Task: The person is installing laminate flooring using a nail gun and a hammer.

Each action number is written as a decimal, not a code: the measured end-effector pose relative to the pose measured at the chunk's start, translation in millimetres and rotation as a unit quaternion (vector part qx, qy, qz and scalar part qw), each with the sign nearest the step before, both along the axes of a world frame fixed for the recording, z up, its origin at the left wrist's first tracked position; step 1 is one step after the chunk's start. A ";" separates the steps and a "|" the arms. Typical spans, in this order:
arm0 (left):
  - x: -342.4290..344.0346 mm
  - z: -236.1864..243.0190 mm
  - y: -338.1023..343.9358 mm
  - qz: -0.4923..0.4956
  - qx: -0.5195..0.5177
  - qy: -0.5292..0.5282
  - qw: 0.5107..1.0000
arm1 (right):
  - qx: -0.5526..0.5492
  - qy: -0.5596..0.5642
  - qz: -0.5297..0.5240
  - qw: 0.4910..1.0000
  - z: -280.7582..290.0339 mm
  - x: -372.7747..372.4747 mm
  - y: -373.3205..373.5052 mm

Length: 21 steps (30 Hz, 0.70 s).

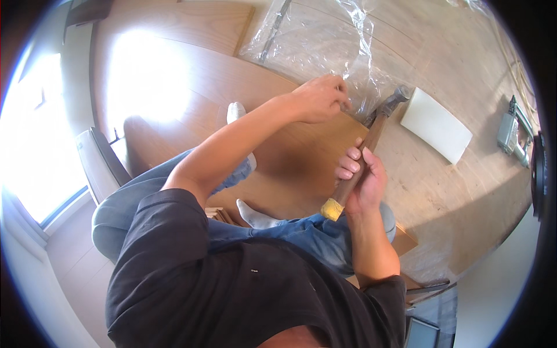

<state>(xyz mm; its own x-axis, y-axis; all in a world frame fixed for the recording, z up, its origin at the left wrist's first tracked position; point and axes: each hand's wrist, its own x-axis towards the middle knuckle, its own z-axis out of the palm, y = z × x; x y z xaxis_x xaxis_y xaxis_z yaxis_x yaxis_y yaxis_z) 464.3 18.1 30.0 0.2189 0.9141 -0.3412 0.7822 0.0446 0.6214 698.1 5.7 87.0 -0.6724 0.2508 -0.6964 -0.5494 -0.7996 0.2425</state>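
Observation:
My right hand [366,180] is wrapped round the brown handle of a hammer [374,130]. The hammer slants up to the right, its metal head at the far end and a yellow-covered butt at the near end. Up and to the left of it, my left hand [323,98] hovers over the edge of a wood-grain board [301,145], close to crinkled clear plastic film [316,37]. Its fingers are curled in, and whatever they may pinch is too small or hidden to tell. A white rectangular pad [436,124] lies just right of the hammer's head.
A grey nail gun-like tool [509,132] lies at the far right, near a pale hose or cord. Narrow wood pieces [219,215] are stacked beside my bent legs. Bright sunlight glares on the wood-grain boards [209,81] at the left.

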 end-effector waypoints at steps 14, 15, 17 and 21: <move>-37.9 -8.9 3.8 -0.017 0.071 0.122 0.990 | 0.006 -0.012 0.002 1.000 -1.2 2.0 -0.9; -32.8 -8.5 3.8 -0.018 0.058 0.095 0.994 | 0.006 -0.013 0.003 1.000 -0.6 1.7 -0.6; -15.9 -9.2 -1.4 -0.040 0.024 0.075 0.996 | 0.009 -0.020 0.003 1.000 0.5 1.1 0.0; 0.1 -7.6 -7.9 -0.042 -0.061 0.069 0.995 | 0.006 -0.013 -0.002 1.000 0.9 0.1 0.9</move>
